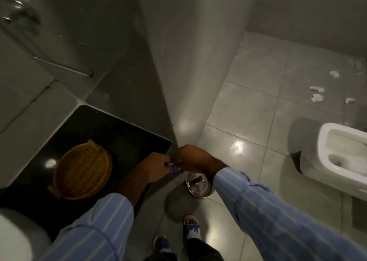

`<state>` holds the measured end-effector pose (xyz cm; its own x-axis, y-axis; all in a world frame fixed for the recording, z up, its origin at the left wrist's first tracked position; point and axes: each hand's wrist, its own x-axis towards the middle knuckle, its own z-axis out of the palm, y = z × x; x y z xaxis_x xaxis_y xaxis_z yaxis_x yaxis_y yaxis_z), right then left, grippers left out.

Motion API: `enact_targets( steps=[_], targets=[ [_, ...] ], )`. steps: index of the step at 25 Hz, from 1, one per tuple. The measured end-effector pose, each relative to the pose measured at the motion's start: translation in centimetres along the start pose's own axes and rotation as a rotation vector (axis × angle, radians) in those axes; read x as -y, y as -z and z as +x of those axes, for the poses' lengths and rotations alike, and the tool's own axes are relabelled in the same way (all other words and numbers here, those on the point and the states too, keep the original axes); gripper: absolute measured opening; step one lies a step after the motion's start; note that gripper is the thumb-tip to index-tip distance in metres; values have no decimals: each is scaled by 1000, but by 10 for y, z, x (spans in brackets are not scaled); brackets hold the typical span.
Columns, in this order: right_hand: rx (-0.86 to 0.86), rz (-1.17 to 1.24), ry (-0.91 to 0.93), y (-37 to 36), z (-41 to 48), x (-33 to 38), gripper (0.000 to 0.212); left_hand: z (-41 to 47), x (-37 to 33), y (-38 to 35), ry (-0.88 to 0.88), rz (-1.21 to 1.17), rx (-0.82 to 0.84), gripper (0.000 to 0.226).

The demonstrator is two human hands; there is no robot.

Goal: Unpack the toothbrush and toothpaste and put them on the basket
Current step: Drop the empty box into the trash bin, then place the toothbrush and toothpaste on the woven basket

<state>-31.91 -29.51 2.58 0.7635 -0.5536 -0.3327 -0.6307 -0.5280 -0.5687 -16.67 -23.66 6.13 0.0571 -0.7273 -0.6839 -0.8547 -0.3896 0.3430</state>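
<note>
2 slippered feet (191, 228) standing on grey floor tiles. Left hand (156, 168) and right hand (190, 158) meeting over counter edge, fingers of both pinching small blue-and-white package (174, 168) between them; toothbrush or toothpaste, cannot tell. Steel bin (200, 185) sitting on floor beneath. Wicker basket (83, 171) lying on black counter (123, 133), just left of hands. Toilet (341, 157) standing well apart at right.

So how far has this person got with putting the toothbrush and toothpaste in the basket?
Early on, by the look of it. The round woven yellow basket on the dark glossy counter holds nothing yet. Both hands, left hand and right hand, meet over a small blue and white packet, seemingly opening it; what is inside is too small to tell. Everything is yet to be placed in the basket.
</note>
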Motion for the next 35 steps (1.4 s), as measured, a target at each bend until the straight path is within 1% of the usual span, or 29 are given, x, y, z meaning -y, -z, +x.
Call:
enact_targets(
  steps=[3,4,6,9,11,13,16,17,19,20,22,25,29,31,33,35],
  targets=[
    [20,7,81,28,11,40,25,-25,23,39,-97,-14,-71,20],
    [19,7,109,36,17,52,25,-32,35,50,-103,-69,-108,18],
    [15,46,136,45,30,77,22,-47,63,71,-89,-258,-208,16],
    [0,324,77,48,55,112,12,-73,109,96,-45,-608,-341,26],
    [-13,462,46,46,76,136,6,-89,143,110,-17,-742,-414,22],
    [-19,546,20,43,98,160,5,-100,177,121,6,-803,-475,17],
    [21,584,-7,33,137,197,11,-109,230,134,97,-885,-594,20],
    [46,588,-27,27,150,209,11,-109,246,135,141,-882,-639,21],
    [80,604,-95,15,177,229,5,-103,277,135,239,-850,-700,17],
    [85,600,-118,7,191,237,1,-98,290,135,288,-818,-709,15],
    [104,542,-128,-14,220,249,8,-84,313,134,347,-751,-666,15],
    [142,432,-163,-47,259,258,6,-63,339,127,356,-615,-583,20],
    [152,398,-288,-80,301,256,20,-39,365,117,385,-630,-513,23],
    [163,364,-331,-90,317,256,16,-29,376,114,385,-659,-498,24],
    [183,334,-372,-99,327,256,3,-20,382,114,378,-671,-478,24],
    [217,311,-390,-107,335,257,5,-13,388,114,379,-651,-480,23]
  ],
)
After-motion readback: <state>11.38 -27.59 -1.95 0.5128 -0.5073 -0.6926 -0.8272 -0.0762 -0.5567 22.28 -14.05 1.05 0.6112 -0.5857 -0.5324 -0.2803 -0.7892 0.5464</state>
